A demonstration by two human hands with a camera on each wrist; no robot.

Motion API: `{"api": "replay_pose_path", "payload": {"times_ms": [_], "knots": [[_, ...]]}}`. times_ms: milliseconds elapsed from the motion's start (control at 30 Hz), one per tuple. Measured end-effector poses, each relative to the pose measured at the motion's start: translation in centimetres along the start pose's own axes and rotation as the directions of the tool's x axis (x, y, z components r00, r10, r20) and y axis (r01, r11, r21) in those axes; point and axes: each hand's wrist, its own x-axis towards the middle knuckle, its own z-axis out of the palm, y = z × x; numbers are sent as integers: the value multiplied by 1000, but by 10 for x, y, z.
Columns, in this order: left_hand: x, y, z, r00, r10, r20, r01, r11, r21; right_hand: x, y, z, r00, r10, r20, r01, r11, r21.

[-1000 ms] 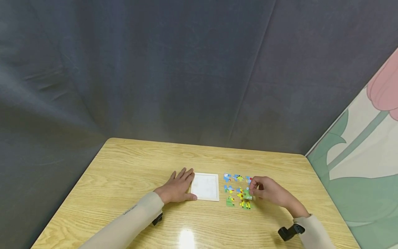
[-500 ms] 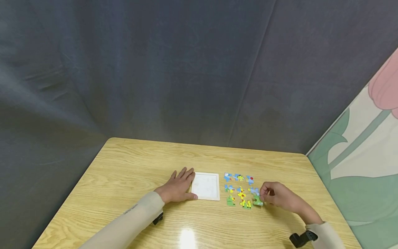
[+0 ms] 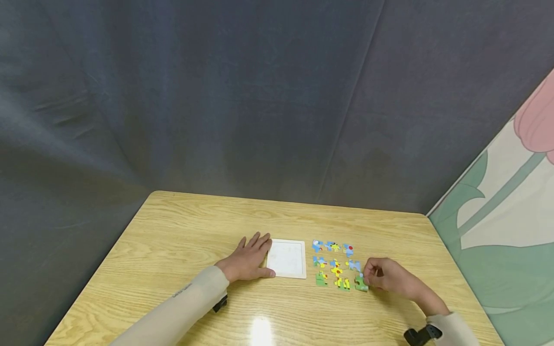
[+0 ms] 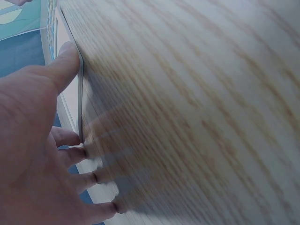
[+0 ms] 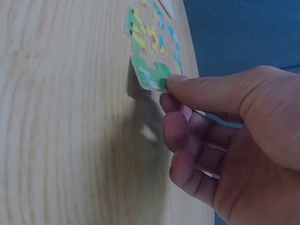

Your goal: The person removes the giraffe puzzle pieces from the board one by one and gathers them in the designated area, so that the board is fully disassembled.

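Moved: right hand [image 3: 387, 278] has carried the green puzzle piece [image 3: 361, 283] rightward to the near-right corner of the loose pieces [image 3: 333, 264], grip pinching it. Left hand [image 3: 246, 262] flat, fingers spread, steadying the white tray [image 3: 286, 258]. Tray unfilled; all pieces remain on the worktop [image 3: 173, 250].

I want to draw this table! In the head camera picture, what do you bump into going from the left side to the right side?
Left hand flat on the table → white puzzle tray → loose puzzle pieces → green puzzle piece → right hand pinching it.
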Motion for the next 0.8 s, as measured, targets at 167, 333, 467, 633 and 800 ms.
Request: {"api": "replay_pose_path", "payload": {"times_ms": [167, 333, 467, 633, 800], "knots": [[1, -1, 1, 1000, 0, -3, 0, 1000, -3, 0, 3, 4, 1000, 21, -7, -21, 1000, -3], [0, 0, 0, 1000, -7, -1, 7, 1000, 7, 0, 7, 9, 999, 45, -7, -45, 999, -4], [0, 1, -1, 1000, -7, -4, 7, 1000, 15, 0, 6, 11, 999, 43, -6, -43, 999, 12], [0, 1, 0, 1000, -11, -2, 11, 1000, 13, 1, 6, 12, 999, 48, -16, -47, 999, 9], [0, 1, 0, 1000, -8, -1, 8, 1000, 3, 1, 7, 13, 998, 51, -25, -51, 999, 2]]}}
